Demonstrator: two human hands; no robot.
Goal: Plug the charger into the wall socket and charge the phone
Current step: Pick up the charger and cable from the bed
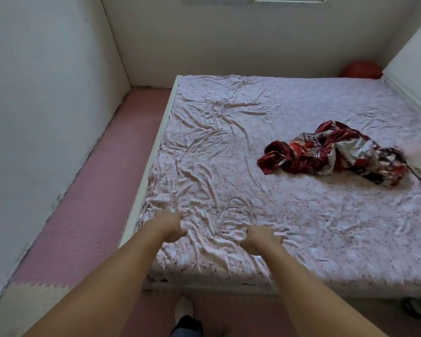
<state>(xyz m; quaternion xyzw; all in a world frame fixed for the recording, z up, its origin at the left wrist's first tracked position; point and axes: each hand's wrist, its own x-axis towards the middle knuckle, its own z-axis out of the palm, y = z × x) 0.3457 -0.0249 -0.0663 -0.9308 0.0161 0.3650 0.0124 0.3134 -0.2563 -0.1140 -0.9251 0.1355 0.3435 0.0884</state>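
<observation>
A white charger cable [238, 211] lies in loose loops on the bed's pink flowered sheet [253, 142], near the front left corner. Its small white plug end [172, 210] sticks out just past the fingers of my left hand [170, 226], which is closed around that end. My right hand [260, 238] rests knuckles-up on the sheet at the near side of the loops, fingers curled; whether it grips the cable is hidden. No phone and no wall socket show in the view.
A crumpled red, white and black cloth [336, 154] lies on the bed's right half. A pink foam mat [88, 203] covers the floor strip between the bed's white frame and the left wall. An orange ball [361, 70] sits in the far right corner.
</observation>
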